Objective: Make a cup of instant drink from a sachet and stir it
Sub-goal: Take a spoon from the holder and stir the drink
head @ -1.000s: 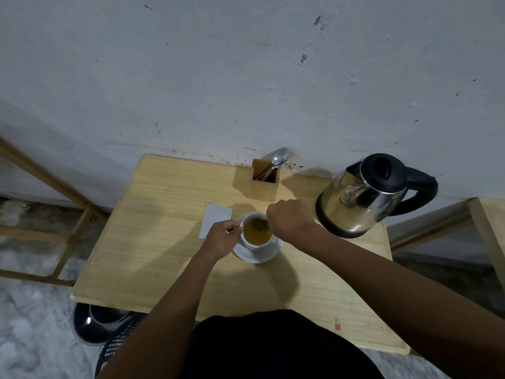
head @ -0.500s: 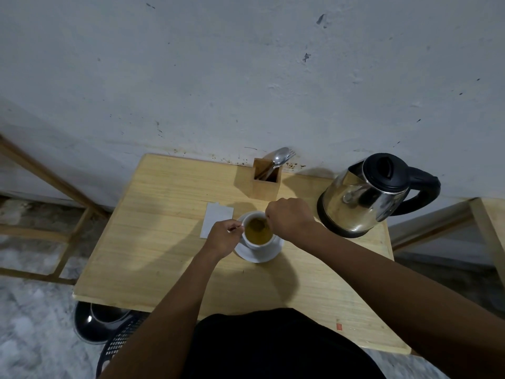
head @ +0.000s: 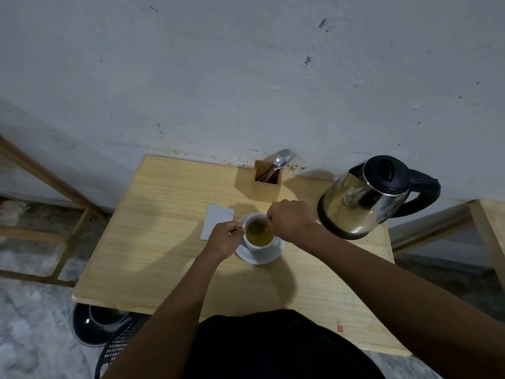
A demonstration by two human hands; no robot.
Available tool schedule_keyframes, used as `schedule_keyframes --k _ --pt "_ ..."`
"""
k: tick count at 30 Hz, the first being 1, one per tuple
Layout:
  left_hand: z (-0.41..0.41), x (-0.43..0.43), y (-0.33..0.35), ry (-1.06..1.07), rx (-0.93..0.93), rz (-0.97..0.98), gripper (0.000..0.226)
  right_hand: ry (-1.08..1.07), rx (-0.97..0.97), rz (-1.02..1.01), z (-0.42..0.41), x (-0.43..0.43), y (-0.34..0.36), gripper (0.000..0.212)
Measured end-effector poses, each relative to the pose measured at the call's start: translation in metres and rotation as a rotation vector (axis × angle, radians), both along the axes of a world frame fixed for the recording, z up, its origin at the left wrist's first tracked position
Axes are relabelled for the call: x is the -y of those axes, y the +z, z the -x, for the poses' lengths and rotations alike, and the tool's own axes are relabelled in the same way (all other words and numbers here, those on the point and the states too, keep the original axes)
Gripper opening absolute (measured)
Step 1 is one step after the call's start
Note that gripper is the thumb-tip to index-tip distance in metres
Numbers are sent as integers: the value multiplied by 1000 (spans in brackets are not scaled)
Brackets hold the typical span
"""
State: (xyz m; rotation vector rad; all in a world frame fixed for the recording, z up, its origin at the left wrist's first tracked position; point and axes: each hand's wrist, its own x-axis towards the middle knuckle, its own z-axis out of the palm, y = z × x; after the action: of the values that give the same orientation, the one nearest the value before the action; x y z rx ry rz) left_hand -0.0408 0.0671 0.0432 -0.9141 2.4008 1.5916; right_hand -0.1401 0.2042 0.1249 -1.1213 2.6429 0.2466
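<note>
A white cup [head: 252, 246] of yellow-brown drink [head: 259, 233] stands on a white saucer [head: 259, 257] in the middle of the wooden table [head: 164, 255]. My left hand [head: 222, 239] pinches the cup's handle on its left side. My right hand [head: 291, 220] is closed in a fist over the cup's right rim, gripping a spoon [head: 258, 228] whose dark end dips into the drink; its handle is hidden in the fist. A flat white sachet [head: 217, 220] lies on the table just left of the cup.
A steel kettle [head: 360, 203] with a black lid and handle stands right of the cup, close to my right wrist. A wooden holder [head: 266, 187] with a spoon and fork sits against the wall behind the cup. A dark bin [head: 93, 326] stands on the floor at the lower left.
My right hand has shifted slightly over the cup, with the spoon moving in the drink. My left hand stays on the handle, and the cup has not moved.
</note>
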Motion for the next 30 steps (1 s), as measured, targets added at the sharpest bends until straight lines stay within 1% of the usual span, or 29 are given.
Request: schedule_keyframes --k 4,7,9,11,13,15,19,24,28,30 --pt "0 0 0 3 3 -1 23 3 -44 -73 -1 -4 5 15" --pt "0 0 1 4 7 7 24 -31 28 -73 -1 -9 8 22" --pt "0 0 1 4 12 8 24 -78 93 -41 -3 -11 4 21" --pt "0 0 0 0 18 11 24 -126 155 24 -5 -15 -4 18" --pt "0 1 0 -1 20 3 24 -143 167 99 -9 -24 -12 24" --pt "0 2 0 -5 14 -3 23 -132 111 173 -16 -38 -15 28" --pt "0 2 2 -13 2 5 23 -178 0 342 -36 -71 -21 25" --pt "-1 2 3 -26 -8 11 25 -326 -42 604 -61 -98 -49 16" --pt "0 2 1 -31 -9 26 24 -439 20 679 -73 -107 -61 20" --pt "1 3 0 -31 5 28 25 -459 20 698 -77 -108 -63 20"
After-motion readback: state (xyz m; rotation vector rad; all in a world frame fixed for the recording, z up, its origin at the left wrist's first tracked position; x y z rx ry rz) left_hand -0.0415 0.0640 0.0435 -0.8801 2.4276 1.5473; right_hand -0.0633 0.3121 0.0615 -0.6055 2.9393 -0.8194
